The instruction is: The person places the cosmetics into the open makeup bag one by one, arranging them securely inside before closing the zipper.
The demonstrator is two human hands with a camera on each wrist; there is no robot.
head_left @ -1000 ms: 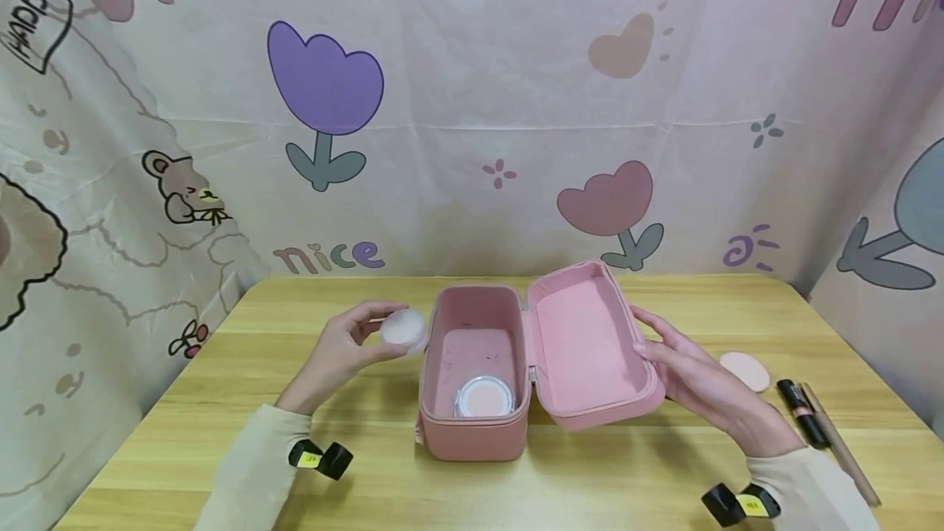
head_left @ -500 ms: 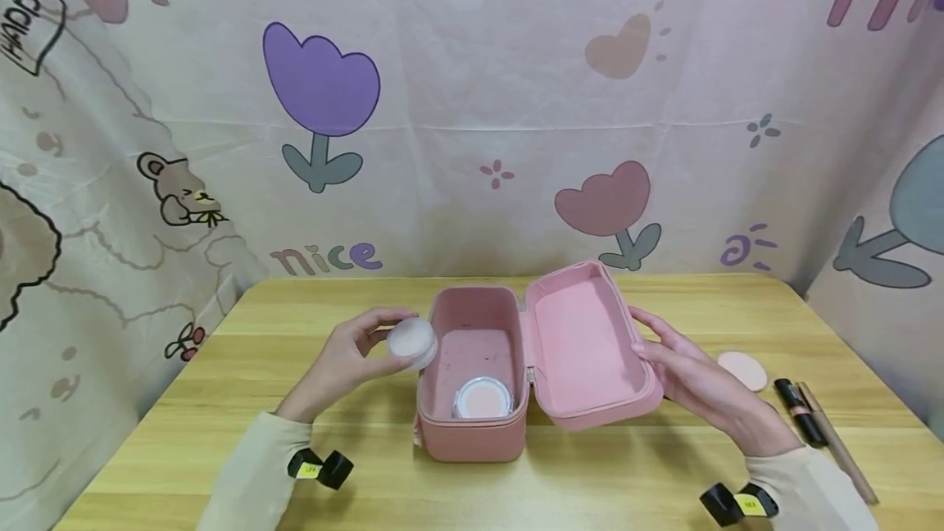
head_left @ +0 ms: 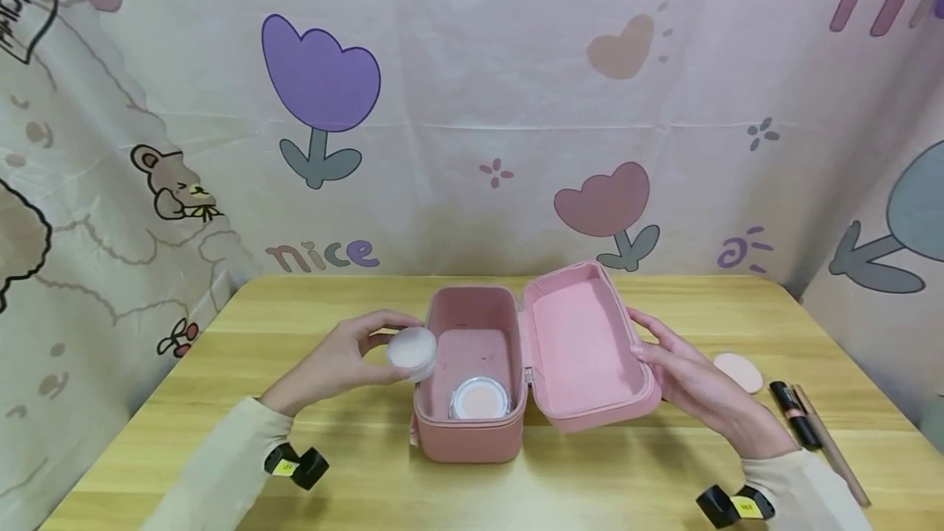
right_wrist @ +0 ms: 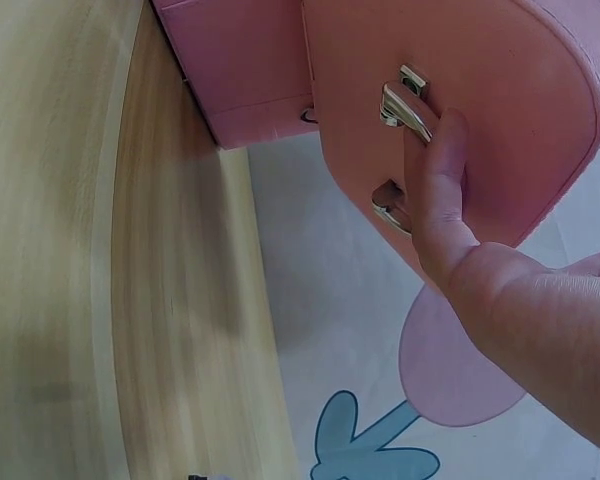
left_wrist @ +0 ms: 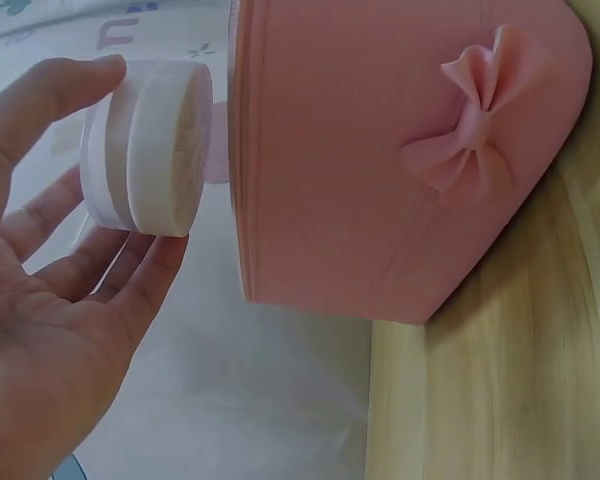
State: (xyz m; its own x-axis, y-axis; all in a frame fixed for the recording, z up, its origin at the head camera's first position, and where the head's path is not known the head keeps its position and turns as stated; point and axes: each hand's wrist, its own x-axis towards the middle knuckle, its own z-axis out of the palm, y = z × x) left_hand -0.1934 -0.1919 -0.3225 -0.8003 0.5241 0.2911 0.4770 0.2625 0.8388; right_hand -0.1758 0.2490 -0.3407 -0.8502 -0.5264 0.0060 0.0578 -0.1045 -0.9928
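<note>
My left hand point(head_left: 335, 363) pinches a small round jar point(head_left: 410, 352) with a white lid and clear body, between thumb and fingers. It is held at the left rim of the open pink cosmetic case point(head_left: 472, 442), above the rim's height. In the left wrist view the jar point(left_wrist: 160, 150) is beside the case mouth, near the wall bearing a pink bow point(left_wrist: 472, 130). My right hand point(head_left: 696, 388) grips the outer edge of the case lid point(head_left: 588, 342), which is swung out to the right. Its fingers lie against the lid's outside by a metal handle fitting point(right_wrist: 405, 108).
Inside the case, near its front wall, sits a round compact point(head_left: 480, 398) with a clear rim. To the right on the wooden table point(head_left: 354, 490) lie a pale pink round puff point(head_left: 738, 372), a black tube point(head_left: 795, 416) and a tan pencil-like stick point(head_left: 833, 449). A printed cloth point(head_left: 457, 64) hangs behind.
My left hand has moved the jar slightly right and nearer, to the case's left rim. The right hand and the lid have stayed nearly still.
</note>
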